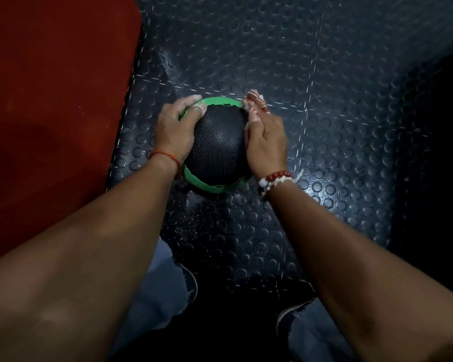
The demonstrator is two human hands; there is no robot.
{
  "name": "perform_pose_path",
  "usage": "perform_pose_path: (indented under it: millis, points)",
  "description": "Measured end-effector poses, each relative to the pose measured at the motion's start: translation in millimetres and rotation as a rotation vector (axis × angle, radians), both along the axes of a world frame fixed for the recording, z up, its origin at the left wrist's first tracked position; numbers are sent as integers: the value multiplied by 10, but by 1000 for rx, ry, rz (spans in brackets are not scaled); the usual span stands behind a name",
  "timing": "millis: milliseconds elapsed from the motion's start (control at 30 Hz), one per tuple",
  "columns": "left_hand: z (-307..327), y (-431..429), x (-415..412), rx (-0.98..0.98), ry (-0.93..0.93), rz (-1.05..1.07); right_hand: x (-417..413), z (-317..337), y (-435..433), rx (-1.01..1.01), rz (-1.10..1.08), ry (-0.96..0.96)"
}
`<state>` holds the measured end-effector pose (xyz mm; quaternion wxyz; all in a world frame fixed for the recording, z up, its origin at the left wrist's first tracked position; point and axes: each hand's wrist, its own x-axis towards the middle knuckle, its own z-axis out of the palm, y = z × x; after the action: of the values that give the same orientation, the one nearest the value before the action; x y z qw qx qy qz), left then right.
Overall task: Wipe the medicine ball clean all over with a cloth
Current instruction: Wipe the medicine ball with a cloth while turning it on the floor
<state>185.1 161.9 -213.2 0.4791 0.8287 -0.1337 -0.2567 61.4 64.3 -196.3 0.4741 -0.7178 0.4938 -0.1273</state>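
A black textured medicine ball (217, 145) with a green band sits on the dark studded floor in the middle of the view. My left hand (177, 126) lies on its left side, fingers curved round the upper edge and over the green band. My right hand (266, 142) is on the ball's right side and presses a red-and-white striped cloth (255, 101) against the upper right edge. Only a bunched end of the cloth shows beyond my fingers.
A red mat (50, 113) covers the floor on the left, its edge close to the ball. Dark studded rubber flooring (324, 74) spreads ahead and to the right. My legs and shoes (186, 283) are below the ball.
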Motion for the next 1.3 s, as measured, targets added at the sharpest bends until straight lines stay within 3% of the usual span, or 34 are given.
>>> perform_pose_path:
  millis: [133, 267, 433, 600, 700, 800, 933, 1067, 1200, 1300]
  points:
    - [14, -7, -7, -2, 2, 12, -72, -69, -109, 254, -192, -14]
    - [28, -4, 3, 9, 2, -3, -148, -121, 162, 256, -329, -87]
    - [58, 1, -5, 17, -10, -16, -75, 46, 262, -100, -23, -137]
    - [78, -19, -27, 26, -20, -22, -10, -70, -72, 95, -104, 42]
    - [80, -33, -30, 23, -9, -9, -62, -139, -34, 241, -268, -1]
    - [85, -28, -15, 20, 12, 4, -108, -59, 254, 123, -256, -68]
    - [89, 17, 1, 35, 0, -15, -1, 47, 308, -110, -27, -90]
    - [93, 9, -15, 36, 14, -12, 80, 18, 2, -1, 26, 6]
    - [110, -9, -25, 26, 9, 3, 20, -110, -92, 178, -160, 30]
    - [98, -4, -13, 40, 8, -2, -53, -103, 95, 148, -229, 57]
